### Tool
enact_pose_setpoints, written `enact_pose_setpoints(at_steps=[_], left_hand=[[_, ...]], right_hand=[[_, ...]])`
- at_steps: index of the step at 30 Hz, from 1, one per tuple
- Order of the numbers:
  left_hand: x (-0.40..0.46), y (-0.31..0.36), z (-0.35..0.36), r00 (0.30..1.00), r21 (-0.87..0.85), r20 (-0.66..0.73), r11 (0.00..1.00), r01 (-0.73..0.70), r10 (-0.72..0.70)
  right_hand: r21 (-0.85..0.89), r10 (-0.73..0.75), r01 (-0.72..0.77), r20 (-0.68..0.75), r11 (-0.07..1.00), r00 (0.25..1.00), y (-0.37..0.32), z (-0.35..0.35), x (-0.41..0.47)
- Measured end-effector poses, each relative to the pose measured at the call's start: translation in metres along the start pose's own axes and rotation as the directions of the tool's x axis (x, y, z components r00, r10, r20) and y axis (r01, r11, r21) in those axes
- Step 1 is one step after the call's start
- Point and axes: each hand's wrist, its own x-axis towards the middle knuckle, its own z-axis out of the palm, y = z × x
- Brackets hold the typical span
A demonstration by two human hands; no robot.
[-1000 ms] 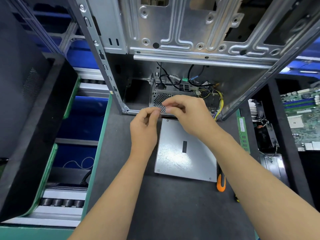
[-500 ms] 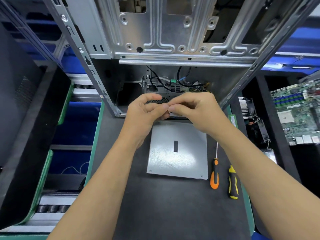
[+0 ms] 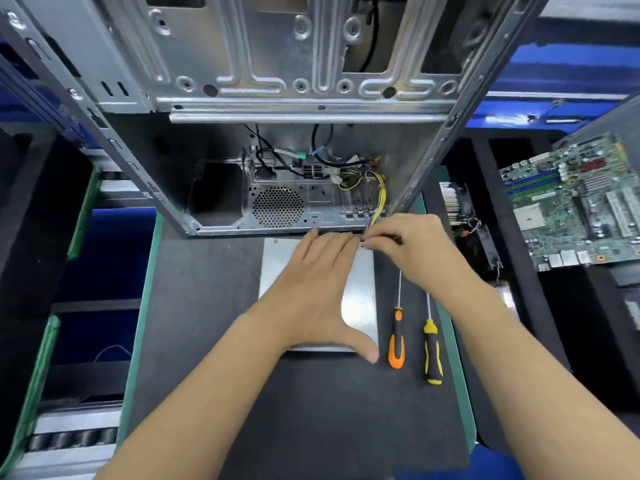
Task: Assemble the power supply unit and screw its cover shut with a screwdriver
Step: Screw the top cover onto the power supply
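Power supply unit (image 3: pixel 360 299), a flat silver metal box, lies cover-up on the dark surface (image 3: pixel 311 410) just in front of the open computer case (image 3: pixel 294 98), the largest thing in view. Behind the unit, the case's rear panel shows a round fan grille (image 3: pixel 277 206) and a yellow wire bundle (image 3: pixel 379 192). A green motherboard (image 3: pixel 575 206) sits well to the unit's right.

Pressed flat on the cover is the left hand (image 3: pixel 311 289), fingers straight and thumb hooked at the near right corner, steadying it. At the far right corner the right hand (image 3: pixel 412 247) pinches something small; it is too small to name, perhaps a screw.

Just right of the unit lie an orange-handled screwdriver (image 3: pixel 396 341) and a yellow-handled screwdriver (image 3: pixel 433 355), side by side, shafts pointing away from the person towards the case. Both are nearer the right hand, so that hand looks best placed to take one up.
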Motion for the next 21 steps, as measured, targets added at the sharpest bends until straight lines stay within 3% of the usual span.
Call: enact_pose_setpoints(at_steps=[6, 13, 16, 21], left_hand=[[0.002, -0.010, -0.004, 0.977, 0.147, 0.201, 0.984, -0.104, 0.073], [0.002, -0.004, -0.003, 0.982, 0.240, 0.188, 0.968, -0.075, 0.030], [0.002, -0.003, -0.004, 0.979, 0.241, 0.202, 0.969, -0.059, 0.009], [0.003, -0.003, -0.005, 0.978, 0.201, 0.210, 0.978, -0.048, 0.005]], right_hand=[[-0.013, 0.006, -0.005, 0.062, 1.000, 0.998, -0.006, -0.003, 0.000], [-0.290, 0.138, -0.072, 0.215, 0.954, 0.967, -0.024, -0.009, 0.015], [-0.425, 0.162, -0.036, 0.264, 0.904, 0.951, -0.032, -0.009, 0.021], [-0.454, 0.217, -0.052, 0.319, 0.889, 0.923, -0.036, -0.011, 0.024]])
